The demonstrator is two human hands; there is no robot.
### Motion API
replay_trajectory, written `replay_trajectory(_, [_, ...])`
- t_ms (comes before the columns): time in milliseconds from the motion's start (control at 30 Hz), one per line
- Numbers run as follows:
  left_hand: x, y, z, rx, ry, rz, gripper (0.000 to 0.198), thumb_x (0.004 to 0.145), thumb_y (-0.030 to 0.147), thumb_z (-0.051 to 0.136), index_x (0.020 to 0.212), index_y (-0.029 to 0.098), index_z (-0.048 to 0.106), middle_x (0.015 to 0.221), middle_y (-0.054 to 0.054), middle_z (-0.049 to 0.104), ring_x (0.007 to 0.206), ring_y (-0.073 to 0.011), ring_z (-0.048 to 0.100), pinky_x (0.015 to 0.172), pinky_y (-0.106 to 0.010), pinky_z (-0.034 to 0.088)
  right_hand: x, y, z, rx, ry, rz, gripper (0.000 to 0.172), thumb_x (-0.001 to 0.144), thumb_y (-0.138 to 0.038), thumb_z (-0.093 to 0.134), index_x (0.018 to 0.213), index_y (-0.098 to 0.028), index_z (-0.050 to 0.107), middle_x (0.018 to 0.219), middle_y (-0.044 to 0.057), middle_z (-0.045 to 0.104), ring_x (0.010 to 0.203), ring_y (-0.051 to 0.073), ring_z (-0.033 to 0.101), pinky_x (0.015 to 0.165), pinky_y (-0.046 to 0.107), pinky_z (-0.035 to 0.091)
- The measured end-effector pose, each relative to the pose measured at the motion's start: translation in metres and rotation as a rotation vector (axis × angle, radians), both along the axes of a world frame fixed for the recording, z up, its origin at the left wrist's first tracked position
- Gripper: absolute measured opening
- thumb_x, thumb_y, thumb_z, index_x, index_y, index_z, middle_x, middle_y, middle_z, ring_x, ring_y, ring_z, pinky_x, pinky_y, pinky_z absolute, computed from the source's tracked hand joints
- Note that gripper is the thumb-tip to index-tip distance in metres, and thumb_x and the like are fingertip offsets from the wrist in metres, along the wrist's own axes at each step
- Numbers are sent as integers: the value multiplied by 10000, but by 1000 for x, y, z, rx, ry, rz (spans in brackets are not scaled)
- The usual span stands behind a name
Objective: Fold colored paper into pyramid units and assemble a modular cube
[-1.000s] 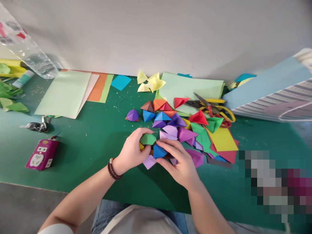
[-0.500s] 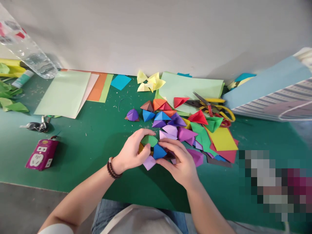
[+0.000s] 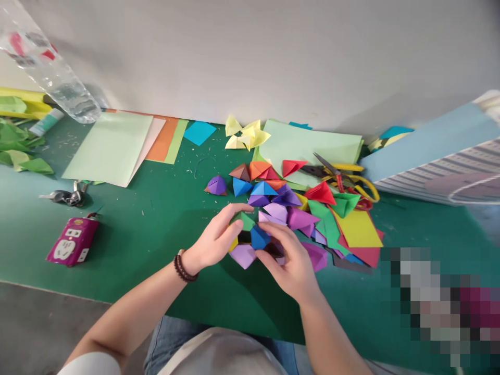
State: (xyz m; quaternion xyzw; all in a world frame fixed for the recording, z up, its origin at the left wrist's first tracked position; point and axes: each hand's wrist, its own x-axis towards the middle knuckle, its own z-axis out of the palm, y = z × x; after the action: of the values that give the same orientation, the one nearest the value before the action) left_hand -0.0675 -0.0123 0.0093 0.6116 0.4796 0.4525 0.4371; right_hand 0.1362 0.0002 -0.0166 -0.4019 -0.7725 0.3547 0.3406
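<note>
Between my hands is a cluster of folded paper pieces around a dark gap. My left hand (image 3: 213, 237) curls around its left side, thumb over the green folded paper piece (image 3: 247, 222). A yellow piece (image 3: 233, 245) peeks out under that thumb. My right hand (image 3: 291, 255) grips the blue folded paper piece (image 3: 260, 237) between thumb and fingers. At the bottom of the cluster sits a lilac piece (image 3: 244, 255). Whether all these pieces are joined, I cannot tell. Just beyond my fingers lies a pile of folded pieces, among them a lilac one (image 3: 274, 212) and a magenta one (image 3: 301, 219).
Scissors (image 3: 336, 169) lie behind the pile on the right, near a blue striped bag (image 3: 441, 146). Paper sheets (image 3: 109, 146), keys (image 3: 68, 196) and a magenta socket block (image 3: 73, 242) are on the left. A plastic bottle (image 3: 58, 73) leans at the far left.
My left thumb has moved up onto the green piece, uncovering more of the lilac piece and the gap in the cluster. My right hand keeps its hold on the blue piece. The view has shifted slightly.
</note>
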Motion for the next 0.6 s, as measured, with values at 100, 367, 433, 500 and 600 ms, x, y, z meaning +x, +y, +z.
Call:
replay_trajectory(100, [-2,2,-5,-42,-220,6,359,993,315,329,1247,215,563,1323,-83,601,1282,-223,520,1126,-387,384,2,0,-6,-62,49,-26,436,889,-319,631,1312,-271,538,1293,133,564,979,238,654,779,395,622])
replay_trajectory(367, [-3,9,-17,-152,-456,156,349,965,296,336,1160,169,598,1249,-106,660,1242,-221,572,1128,-404,390,5,3,-11,-54,80,-69,438,871,-323,654,1292,-263,551,1312,129,567,977,237,650,828,422,595])
replay_trajectory(433, [-4,10,-17,-173,-430,189,352,957,275,338,1153,167,610,1262,-99,657,1253,-219,564,1139,-409,374,6,4,-11,-57,84,-86,433,868,-327,658,1283,-260,556,1289,125,583,929,227,661,794,412,597])
replay_trajectory(500, [-5,10,-16,-210,-350,213,357,945,250,352,1165,177,624,1298,-82,639,1277,-219,539,1149,-412,356,5,5,-11,-68,69,-108,415,859,-340,669,1255,-255,577,1229,121,610,861,216,663,718,386,599])
replay_trajectory(600, [-5,9,-15,-299,-202,214,368,919,219,400,1203,199,632,1337,-59,618,1274,-224,531,1118,-405,384,3,5,-10,-94,65,-114,374,857,-362,670,1208,-250,608,1130,116,638,792,206,657,642,362,598])
